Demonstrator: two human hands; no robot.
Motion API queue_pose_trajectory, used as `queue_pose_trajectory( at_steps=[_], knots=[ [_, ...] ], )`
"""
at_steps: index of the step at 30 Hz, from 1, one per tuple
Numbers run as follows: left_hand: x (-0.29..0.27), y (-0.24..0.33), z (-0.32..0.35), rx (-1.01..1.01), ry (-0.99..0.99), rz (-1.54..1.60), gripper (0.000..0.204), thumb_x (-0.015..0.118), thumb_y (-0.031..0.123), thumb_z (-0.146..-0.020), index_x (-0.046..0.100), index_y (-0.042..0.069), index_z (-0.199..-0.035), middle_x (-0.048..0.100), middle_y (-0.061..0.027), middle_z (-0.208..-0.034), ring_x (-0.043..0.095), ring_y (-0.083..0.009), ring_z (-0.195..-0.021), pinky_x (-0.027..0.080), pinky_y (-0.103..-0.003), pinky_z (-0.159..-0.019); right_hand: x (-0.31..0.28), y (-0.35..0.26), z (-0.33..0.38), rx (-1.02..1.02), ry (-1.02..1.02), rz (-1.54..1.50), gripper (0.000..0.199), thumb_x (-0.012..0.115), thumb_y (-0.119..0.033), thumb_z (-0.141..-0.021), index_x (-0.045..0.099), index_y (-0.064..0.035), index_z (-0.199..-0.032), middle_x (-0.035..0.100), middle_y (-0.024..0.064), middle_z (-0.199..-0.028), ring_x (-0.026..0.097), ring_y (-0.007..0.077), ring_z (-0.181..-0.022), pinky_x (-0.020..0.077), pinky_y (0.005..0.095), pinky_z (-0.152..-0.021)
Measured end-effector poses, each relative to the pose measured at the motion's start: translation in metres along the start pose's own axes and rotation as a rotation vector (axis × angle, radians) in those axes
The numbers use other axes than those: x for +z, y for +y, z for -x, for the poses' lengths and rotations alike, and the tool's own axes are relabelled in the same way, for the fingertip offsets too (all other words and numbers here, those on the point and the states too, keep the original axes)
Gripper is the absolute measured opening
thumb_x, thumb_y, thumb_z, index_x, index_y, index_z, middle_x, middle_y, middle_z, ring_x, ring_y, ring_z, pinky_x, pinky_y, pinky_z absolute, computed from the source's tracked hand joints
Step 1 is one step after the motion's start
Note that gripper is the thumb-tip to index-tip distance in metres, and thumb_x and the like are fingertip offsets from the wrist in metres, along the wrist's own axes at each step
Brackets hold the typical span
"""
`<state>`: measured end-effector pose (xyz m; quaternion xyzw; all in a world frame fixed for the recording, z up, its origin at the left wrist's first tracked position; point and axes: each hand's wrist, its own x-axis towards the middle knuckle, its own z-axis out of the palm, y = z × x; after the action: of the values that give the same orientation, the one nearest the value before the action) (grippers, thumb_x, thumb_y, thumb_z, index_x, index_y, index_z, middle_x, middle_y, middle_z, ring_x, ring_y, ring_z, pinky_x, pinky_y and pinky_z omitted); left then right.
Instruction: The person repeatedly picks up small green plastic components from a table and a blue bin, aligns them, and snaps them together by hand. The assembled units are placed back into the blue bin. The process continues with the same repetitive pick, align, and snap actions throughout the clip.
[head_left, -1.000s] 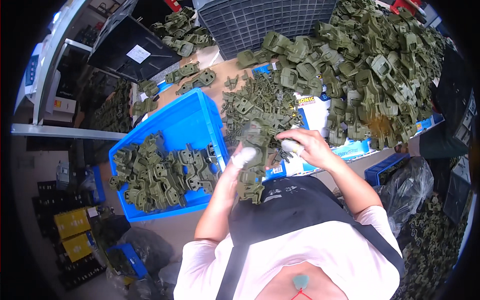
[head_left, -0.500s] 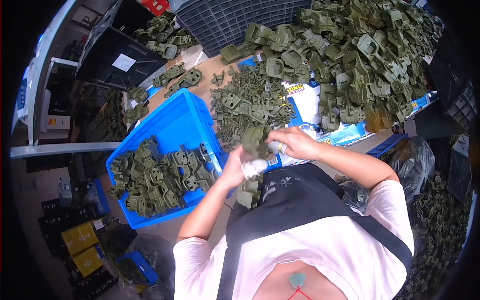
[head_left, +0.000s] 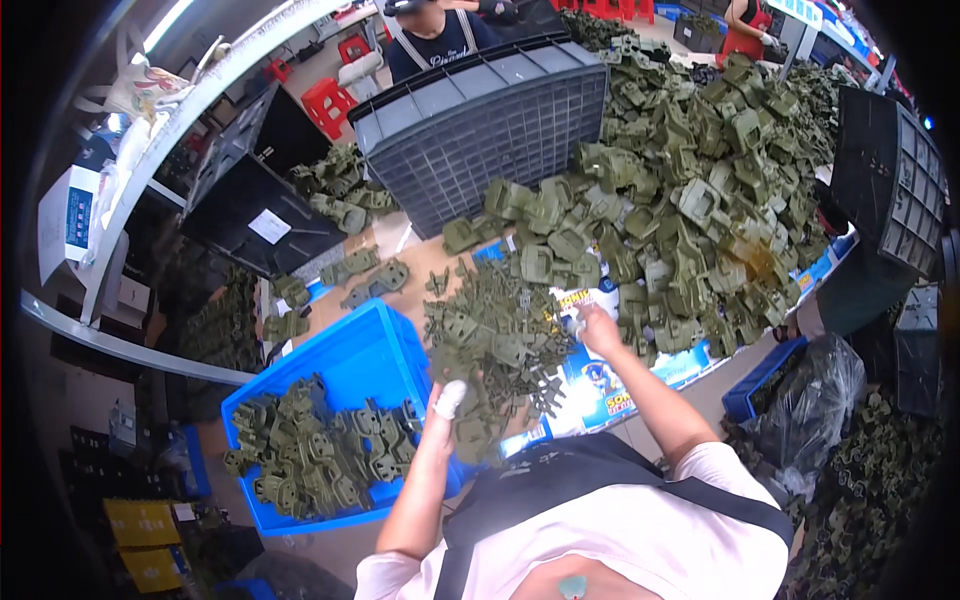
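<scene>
My left hand (head_left: 441, 408), with white wrapping on its thumb, is closed on an olive-green moulded plastic part (head_left: 482, 425). The part is blurred and sits at the right edge of the blue bin (head_left: 385, 335). My right hand (head_left: 599, 330), with white on a fingertip, reaches over the printed cardboard sheet (head_left: 590, 385). Its fingers look slightly apart and I see nothing in them. Just left of it is a heap of small olive-green parts (head_left: 495, 325). Similar larger parts (head_left: 320, 450) lie in the blue bin, several lined up at its right.
A large mound of green shells (head_left: 700, 200) covers the back right of the table. Dark crates stand behind (head_left: 485, 130), at left (head_left: 260, 215) and at right (head_left: 890, 190). A person (head_left: 440, 40) is beyond the back crate. A clear plastic bag (head_left: 815, 400) lies at right.
My right hand has left the green part and moved forward to the right, over the cardboard. My left hand still holds the part. The view has tilted up, showing people behind.
</scene>
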<state>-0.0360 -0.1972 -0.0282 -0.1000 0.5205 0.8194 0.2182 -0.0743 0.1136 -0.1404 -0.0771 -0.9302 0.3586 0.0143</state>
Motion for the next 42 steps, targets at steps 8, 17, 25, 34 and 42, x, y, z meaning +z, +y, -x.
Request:
queue_pose_trajectory(
  at_steps=[8, 17, 25, 34, 42],
  knots=[
    [-0.041, -0.054, 0.001, -0.151, 0.230, 0.115, 0.047, 0.062, 0.044, -0.079, 0.057, 0.006, -0.108, 0.063, -0.0060, -0.091, 0.061, -0.0152, -0.075, 0.051, -0.030, -0.057, 0.050, 0.010, 0.007, 0.135, 0.009, 0.252, 0.035, 0.061, -0.013, -0.070, 0.060, -0.0037, -0.104, 0.052, 0.0218, -0.101, 0.053, 0.0353, -0.096, 0.0449, 0.0402, -0.086],
    [-0.027, -0.052, 0.011, -0.177, 0.225, 0.121, 0.047, 0.059, 0.044, -0.081, 0.057, 0.006, -0.108, 0.063, -0.0065, -0.092, 0.060, -0.0148, -0.076, 0.052, -0.029, -0.059, 0.018, 0.004, 0.014, 0.017, -0.125, 0.372, 0.025, 0.056, -0.009, -0.074, 0.054, -0.0012, -0.097, 0.058, 0.0201, -0.090, 0.061, 0.0327, -0.082, 0.0516, 0.0404, -0.069],
    [0.037, 0.005, 0.034, -0.312, 0.062, 0.142, 0.047, 0.056, 0.042, -0.081, 0.055, 0.005, -0.110, 0.062, -0.0080, -0.097, 0.061, -0.0171, -0.080, 0.051, -0.031, -0.069, -0.080, -0.094, 0.146, -0.619, -0.704, 0.000, 0.029, 0.050, -0.005, -0.076, 0.051, -0.0035, -0.105, 0.060, 0.0192, -0.086, 0.061, 0.0328, -0.082, 0.0500, 0.0387, -0.070],
    [0.032, -0.030, 0.018, -0.463, -0.016, 0.154, 0.051, 0.058, 0.050, -0.077, 0.059, 0.006, -0.103, 0.064, -0.0088, -0.093, 0.062, -0.0202, -0.082, 0.049, -0.035, -0.075, -0.096, -0.117, 0.135, -0.523, -0.480, -0.347, 0.028, 0.059, -0.008, -0.077, 0.064, -0.0113, -0.104, 0.062, 0.0126, -0.097, 0.060, 0.0309, -0.088, 0.0480, 0.0367, -0.079],
    [0.035, -0.049, 0.023, -0.506, -0.111, 0.217, 0.047, 0.058, 0.037, -0.083, 0.054, 0.005, -0.116, 0.062, -0.0075, -0.100, 0.061, -0.0167, -0.086, 0.052, -0.031, -0.073, -0.081, -0.142, 0.138, -0.674, -0.696, 0.027, 0.046, 0.056, 0.004, -0.061, 0.060, -0.0106, -0.105, 0.048, 0.0105, -0.076, 0.056, 0.0295, -0.075, 0.0464, 0.0407, -0.063]
  ],
)
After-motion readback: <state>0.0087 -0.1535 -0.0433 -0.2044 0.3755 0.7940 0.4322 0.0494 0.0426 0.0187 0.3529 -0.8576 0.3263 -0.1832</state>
